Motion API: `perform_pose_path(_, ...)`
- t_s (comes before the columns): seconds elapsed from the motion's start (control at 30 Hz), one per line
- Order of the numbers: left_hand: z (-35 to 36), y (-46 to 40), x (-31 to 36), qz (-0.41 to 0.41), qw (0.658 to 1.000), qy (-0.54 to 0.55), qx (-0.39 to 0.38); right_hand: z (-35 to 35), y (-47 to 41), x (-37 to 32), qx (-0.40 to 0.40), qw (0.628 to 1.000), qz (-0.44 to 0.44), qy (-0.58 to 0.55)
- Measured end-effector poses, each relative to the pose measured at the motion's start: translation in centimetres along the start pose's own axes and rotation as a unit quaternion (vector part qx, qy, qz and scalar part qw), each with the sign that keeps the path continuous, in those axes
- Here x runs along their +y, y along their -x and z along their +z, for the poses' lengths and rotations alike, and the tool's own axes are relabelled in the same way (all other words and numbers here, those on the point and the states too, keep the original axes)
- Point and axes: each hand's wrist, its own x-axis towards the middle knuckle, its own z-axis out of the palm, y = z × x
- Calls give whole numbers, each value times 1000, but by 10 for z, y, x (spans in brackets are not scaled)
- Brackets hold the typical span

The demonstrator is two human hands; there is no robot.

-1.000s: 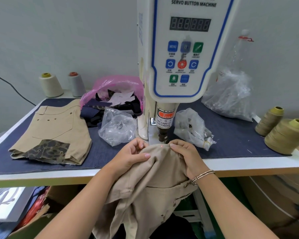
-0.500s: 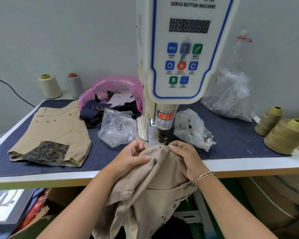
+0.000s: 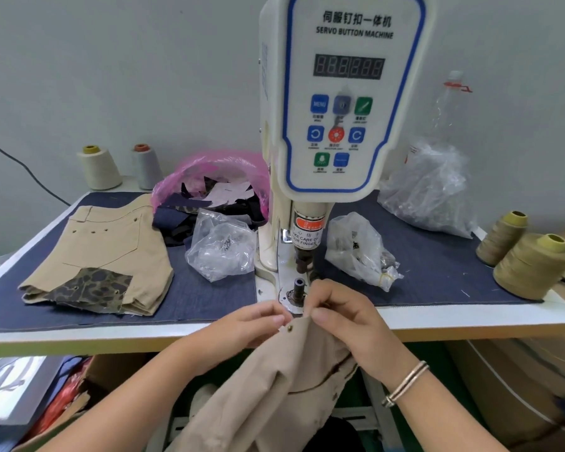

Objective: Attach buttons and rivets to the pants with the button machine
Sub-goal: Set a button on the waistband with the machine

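The white servo button machine (image 3: 340, 109) stands at the middle of the table, its dark lower die (image 3: 298, 286) bare under the punch. Just in front of the die, at the table's front edge, both hands hold up a corner of tan pants (image 3: 284, 380). My left hand (image 3: 248, 327) pinches the cloth left of a small brass rivet (image 3: 289, 328). My right hand (image 3: 343, 316) pinches the same edge on the right. The rest of the pants hangs below the table edge.
A folded tan pair with a leopard patch (image 3: 95, 259) lies at left. Two clear bags of hardware (image 3: 221, 249) (image 3: 361, 252) flank the machine. A pink bag of scraps (image 3: 209, 187), a big clear bag (image 3: 428, 190) and thread cones (image 3: 532, 265) (image 3: 100, 168) ring the table.
The pants' edge has come back off the die toward me, and the die now shows. A rivet sits in the cloth where a red laser dot was a second ago.
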Motion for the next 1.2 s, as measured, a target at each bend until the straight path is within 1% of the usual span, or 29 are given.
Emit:
perform_pose_path(0.07, 2, 3, 8, -4, 998, -68, -8, 9, -6, -12, -32, 999, -32, 23)
perform_pose_path(0.13, 4, 7, 16, -4, 994, -112, -5, 17, -12, -19, -53, 996, -51, 47)
perform_pose_path(0.17, 5, 8, 20, 0, 994, -106, 4, 20, -15, -21, -58, 994, -62, 69)
perform_pose_path(0.23, 7, 12, 25, -3, 998, -60, 25, 23, -17, -22, -61, 987, -79, 127)
perform_pose_path(0.27, 10, 15, 28, -3, 999, -41, 18, 24, -18, -22, -59, 983, -86, 154)
perform_pose_path(0.33, 8, 21, 30, 33, 999, 8, 3, 21, -17, -21, -46, 972, -110, 202)
perform_pose_path(0.37, 2, 21, 32, 72, 996, 55, 26, 18, -17, -20, -33, 966, -120, 225)
perform_pose_path(0.4, -8, 21, 32, 84, 985, 123, 82, 13, -15, -18, -18, 961, -122, 246)
perform_pose_path(0.43, -24, 19, 30, 79, 965, 196, 154, 5, -15, -16, 1, 958, -118, 259)
perform_pose_path(0.47, -41, 17, 29, 73, 946, 223, 222, -5, -14, -15, 26, 958, -109, 264)
perform_pose_path(0.5, -56, 14, 27, 90, 934, 196, 283, -17, -15, -14, 60, 959, -92, 261)
perform_pose_path(0.53, -71, 10, 21, 113, 924, 98, 353, -31, -16, -12, 105, 959, -65, 255)
perform_pose_path(0.57, -84, 6, 15, 124, 902, -35, 413, -46, -20, -10, 157, 955, -29, 251)
perform_pose_path(0.6, -99, 2, 7, 104, 857, -181, 471, -63, -26, -7, 203, 945, 16, 254)
perform_pose_path(0.63, -114, -4, -6, 55, 799, -322, 506, -81, -34, -1, 230, 928, 75, 282)
perform_pose_path(0.67, -122, -9, -12, 0, 763, -394, 513, -98, -42, 5, 226, 902, 145, 337)
perform_pose_path(0.7, -125, -14, -14, -49, 751, -412, 513, -111, -50, 11, 196, 864, 213, 412)
perform_pose_path(0.73, -123, -18, -15, -68, 767, -360, 526, -120, -57, 17, 151, 821, 259, 485)
perform_pose_path(0.77, -119, -21, -19, -49, 795, -297, 527, -125, -63, 22, 110, 783, 277, 546)
perform_pose_path(0.8, -111, -23, -24, 5, 819, -222, 529, -126, -70, 25, 77, 754, 278, 591)
perform_pose_path(0.83, -97, -22, -22, 49, 828, -179, 529, -124, -78, 28, 50, 729, 275, 625)
perform_pose_path(0.87, -85, -19, -20, 76, 832, -162, 524, -120, -85, 29, 24, 706, 276, 651)
perform_pose_path(0.93, -77, -14, -20, 99, 835, -143, 521, -113, -99, 33, -26, 659, 305, 687)
perform_pose_path(1.0, -78, -8, -18, 115, 838, -124, 519, -112, -106, 40, -55, 615, 333, 713)
perform_pose_path(1.03, -79, -7, -18, 122, 839, -115, 517, -113, -108, 43, -57, 600, 342, 721)
perform_pose_path(1.07, -78, -6, -18, 126, 840, -114, 515, -114, -110, 47, -52, 594, 353, 721)
perform_pose_path(1.13, -76, -5, -18, 131, 839, -125, 513, -111, -115, 50, -42, 590, 389, 707)
perform_pose_path(1.2, -76, -6, -19, 132, 837, -133, 514, -107, -120, 52, -51, 581, 410, 702)
